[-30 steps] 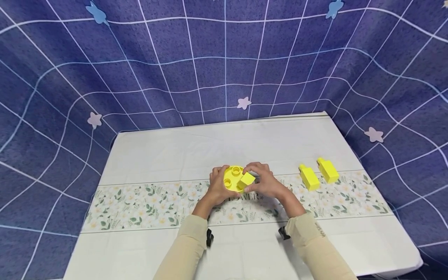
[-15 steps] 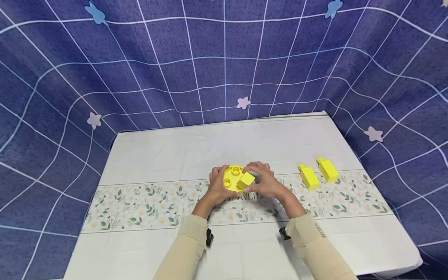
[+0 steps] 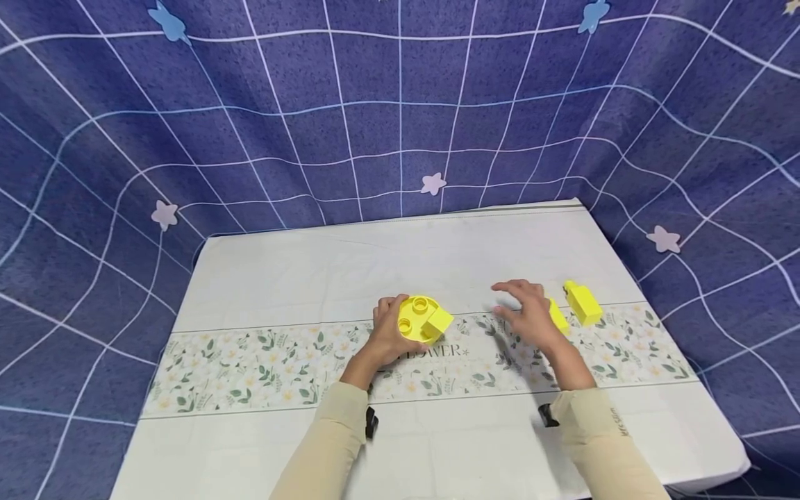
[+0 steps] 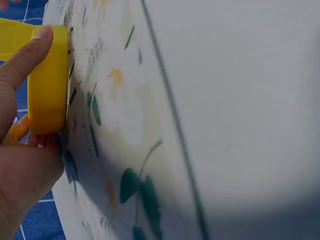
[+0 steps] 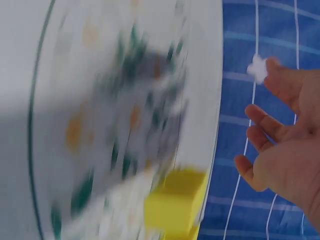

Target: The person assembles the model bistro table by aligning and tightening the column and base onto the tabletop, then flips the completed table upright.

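My left hand [image 3: 389, 335] grips the edge of a round yellow base [image 3: 412, 334], its thumb and fingers curled round the rim. Two ringed sockets show on top of that base, and a yellow block-shaped leg [image 3: 438, 322] stands up at its right side. In the left wrist view the thumb presses the side wall of the base [image 4: 47, 95]. My right hand [image 3: 530, 316] is in the air with fingers spread, holding nothing, and partly covers a yellow leg [image 3: 558, 317]. A second yellow leg [image 3: 583, 303] with a round peg lies just beyond it.
A white tablecloth [image 3: 300, 278] with a flowered band [image 3: 250, 368] covers the table. Behind and at both sides hangs a blue curtain [image 3: 375, 125] with white lines and stars.
My right hand has let go of the yellow leg on the base and moved right, toward the two loose legs. The left hand stays on the base.
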### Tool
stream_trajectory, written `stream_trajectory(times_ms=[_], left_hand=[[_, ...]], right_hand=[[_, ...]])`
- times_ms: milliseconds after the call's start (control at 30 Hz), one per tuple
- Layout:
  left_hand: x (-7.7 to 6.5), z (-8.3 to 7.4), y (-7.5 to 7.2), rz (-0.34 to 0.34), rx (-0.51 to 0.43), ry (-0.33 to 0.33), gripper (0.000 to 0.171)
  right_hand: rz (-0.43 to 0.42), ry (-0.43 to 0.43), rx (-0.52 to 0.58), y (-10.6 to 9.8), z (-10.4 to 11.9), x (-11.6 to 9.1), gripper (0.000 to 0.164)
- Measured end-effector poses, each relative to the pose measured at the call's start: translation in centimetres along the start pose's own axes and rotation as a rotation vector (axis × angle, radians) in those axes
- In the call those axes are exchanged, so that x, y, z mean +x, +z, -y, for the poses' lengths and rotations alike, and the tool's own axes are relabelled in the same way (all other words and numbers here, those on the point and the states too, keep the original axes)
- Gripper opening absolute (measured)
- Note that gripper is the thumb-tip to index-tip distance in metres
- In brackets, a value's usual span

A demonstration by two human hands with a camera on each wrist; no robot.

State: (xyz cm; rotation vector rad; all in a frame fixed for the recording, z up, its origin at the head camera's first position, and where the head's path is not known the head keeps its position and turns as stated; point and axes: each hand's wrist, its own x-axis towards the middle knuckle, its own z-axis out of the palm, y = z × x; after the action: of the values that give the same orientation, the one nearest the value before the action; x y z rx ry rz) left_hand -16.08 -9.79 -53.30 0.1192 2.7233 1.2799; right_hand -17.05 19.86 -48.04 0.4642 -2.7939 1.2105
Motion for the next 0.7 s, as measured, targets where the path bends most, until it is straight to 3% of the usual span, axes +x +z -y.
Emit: stream_trajectory(times_ms=[133, 267, 467, 600, 700], left_hand=[[0.4, 0.1, -0.5, 0.046, -0.003, 0.022, 0.113], [0.6, 0.1, -1.2, 0.114, 0.008, 0.043, 0.112], [1.0, -0.2, -2.1, 0.194, 0.034, 0.053, 0.109], [0.9, -0.2, -2.0, 0.198, 0.026, 0.062, 0.111], [0.6, 0.0, -1.6, 0.164, 0.009, 0.052, 0.117]], right_hand=[[-0.062, 0.013, -0.156, -2.1, -2.3, -0.9, 0.035], [-0.091, 0.016, -0.312, -3.7, -4.4, -1.9, 0.043], [-0.037, 0.094, -0.517, -4.8, -6.5, -2.7, 0.063], [0.003, 0.123, -0.563, -4.8, -7.4, -3.1, 0.066], [0.018, 0.116, -0.591, -4.7, -8.0, -3.5, 0.067]])
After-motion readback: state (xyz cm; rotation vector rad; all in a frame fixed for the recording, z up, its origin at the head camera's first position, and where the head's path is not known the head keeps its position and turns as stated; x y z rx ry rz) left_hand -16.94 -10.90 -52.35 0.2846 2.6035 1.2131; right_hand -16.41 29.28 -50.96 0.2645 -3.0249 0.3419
